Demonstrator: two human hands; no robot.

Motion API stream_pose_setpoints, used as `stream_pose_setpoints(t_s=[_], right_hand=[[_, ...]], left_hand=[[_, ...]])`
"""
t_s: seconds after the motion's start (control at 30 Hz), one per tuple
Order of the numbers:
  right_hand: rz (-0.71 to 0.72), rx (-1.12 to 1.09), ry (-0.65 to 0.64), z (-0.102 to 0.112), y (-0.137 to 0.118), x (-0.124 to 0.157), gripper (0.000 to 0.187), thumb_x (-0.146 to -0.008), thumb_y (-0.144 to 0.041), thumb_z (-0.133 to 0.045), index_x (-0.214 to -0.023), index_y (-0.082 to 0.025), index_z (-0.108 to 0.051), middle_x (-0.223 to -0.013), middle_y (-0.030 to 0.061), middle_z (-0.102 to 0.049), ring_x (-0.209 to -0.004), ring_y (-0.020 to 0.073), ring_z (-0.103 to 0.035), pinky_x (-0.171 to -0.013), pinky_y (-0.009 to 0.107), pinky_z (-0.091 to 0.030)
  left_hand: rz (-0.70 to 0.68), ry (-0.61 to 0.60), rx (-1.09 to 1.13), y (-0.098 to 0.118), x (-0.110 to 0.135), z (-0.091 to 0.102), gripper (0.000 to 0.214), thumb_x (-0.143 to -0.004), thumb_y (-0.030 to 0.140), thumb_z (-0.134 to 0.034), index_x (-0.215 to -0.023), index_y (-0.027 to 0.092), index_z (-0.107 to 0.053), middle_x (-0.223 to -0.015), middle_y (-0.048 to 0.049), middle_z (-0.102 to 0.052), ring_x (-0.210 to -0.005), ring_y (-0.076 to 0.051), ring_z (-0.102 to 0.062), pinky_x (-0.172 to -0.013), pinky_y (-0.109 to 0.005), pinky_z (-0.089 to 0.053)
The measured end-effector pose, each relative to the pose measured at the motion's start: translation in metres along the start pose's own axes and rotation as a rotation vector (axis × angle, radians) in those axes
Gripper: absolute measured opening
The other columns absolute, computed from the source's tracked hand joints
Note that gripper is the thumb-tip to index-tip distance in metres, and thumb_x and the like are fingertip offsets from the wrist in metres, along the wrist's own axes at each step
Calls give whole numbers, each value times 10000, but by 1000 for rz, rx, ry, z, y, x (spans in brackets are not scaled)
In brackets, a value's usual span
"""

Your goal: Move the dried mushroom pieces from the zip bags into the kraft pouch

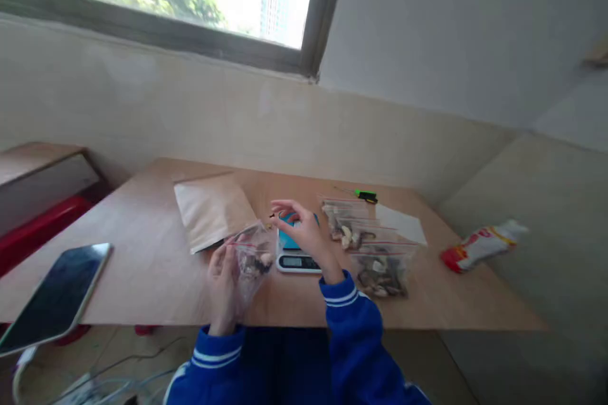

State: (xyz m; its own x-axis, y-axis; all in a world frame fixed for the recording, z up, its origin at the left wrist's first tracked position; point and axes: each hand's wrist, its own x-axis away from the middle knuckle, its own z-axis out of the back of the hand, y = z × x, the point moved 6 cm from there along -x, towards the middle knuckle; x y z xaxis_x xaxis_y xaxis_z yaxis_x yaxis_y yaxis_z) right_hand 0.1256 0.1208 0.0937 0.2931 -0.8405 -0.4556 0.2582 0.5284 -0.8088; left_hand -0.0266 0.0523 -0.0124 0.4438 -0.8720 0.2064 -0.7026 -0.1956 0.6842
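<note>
Left hand [223, 269]: you grip the clear zip-lock bag [256, 259], left of digital scale [285, 264]
Right hand [304, 234]: over scale, your fingertips narrow on small dark piece [272, 216]
Filled bags [382, 275]: right of scale

1. Lower centre: blue sleeves [357, 324] with white cuff stripes.
2. Centre: white scale [287, 242] with a blue top.
3. Right of centre: clear bags [384, 273], red lines along their tops.
4. Right: pouch [483, 245] in white, red, yellow.
5. Middle: light-brown counter [156, 228].
</note>
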Motion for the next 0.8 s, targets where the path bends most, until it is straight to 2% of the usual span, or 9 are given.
stream_pose_setpoints(t_s=[0.07,0.17,0.27,0.37,0.5,0.6,0.7,0.8], right_hand=[[3,167,14,-2,8,-4,260,-919,-346,-542,-1122,-213,-638,-1052,34,-674,-896,137,-607,-756,238,-465],[-49,529,-30,-12,29,-7,296,-984,-272,-391,-1122,-190,-640,-1104,75,-651,-1014,167,-582,-856,284,-454],[-125,851,-143,-32,56,-6,255,-943,-248,-481,-1095,-156,-664,-1195,145,-612,-1137,255,-519,-948,385,-414],[-138,915,-211,-53,71,-5,251,-880,-256,-589,-1071,-119,-676,-1272,210,-563,-1184,338,-470,-951,470,-391],[-125,977,-252,-71,77,-9,242,-873,-181,-574,-1077,-91,-669,-1268,225,-564,-1176,333,-464,-967,475,-354],[-115,992,-240,-69,75,-12,199,-856,-174,-598,-1026,-123,-688,-1232,192,-590,-1151,306,-473,-965,442,-342],[-121,991,-190,-54,67,-14,157,-880,-228,-587,-964,-169,-707,-1162,143,-626,-1120,287,-485,-946,424,-347],[-147,893,-13,-25,46,-15,211,-929,-282,-526,-1030,-198,-691,-1096,108,-650,-1069,265,-519,-905,404,-382]], left_hand=[[-12,-11,-19,1,0,2,394,-685,407,-774,-997,190,-667,-1004,-47,-735,-881,-160,-687,-807,-294,-537],[-38,0,-27,6,-1,7,409,-687,413,-768,-1009,182,-666,-1011,-55,-732,-894,-161,-683,-821,-294,-530],[-67,41,-14,15,-2,12,398,-669,403,-781,-976,174,-671,-956,-49,-736,-841,-162,-687,-798,-304,-538],[-103,71,-2,25,-2,15,366,-665,396,-785,-926,166,-674,-928,-52,-738,-842,-165,-689,-808,-304,-534],[-106,60,-2,29,-2,16,378,-652,397,-794,-924,167,-667,-993,-66,-735,-859,-176,-692,-822,-322,-532],[-96,57,-6,29,-3,18,385,-648,399,-798,-925,168,-664,-1004,-67,-734,-858,-176,-692,-814,-320,-533],[-79,42,-14,25,-6,20,394,-676,405,-778,-972,172,-663,-998,-69,-734,-877,-179,-691,-825,-322,-530],[-56,19,-25,18,-9,19,392,-700,395,-762,-1005,170,-664,-1002,-69,-734,-911,-175,-685,-862,-320,-518]])
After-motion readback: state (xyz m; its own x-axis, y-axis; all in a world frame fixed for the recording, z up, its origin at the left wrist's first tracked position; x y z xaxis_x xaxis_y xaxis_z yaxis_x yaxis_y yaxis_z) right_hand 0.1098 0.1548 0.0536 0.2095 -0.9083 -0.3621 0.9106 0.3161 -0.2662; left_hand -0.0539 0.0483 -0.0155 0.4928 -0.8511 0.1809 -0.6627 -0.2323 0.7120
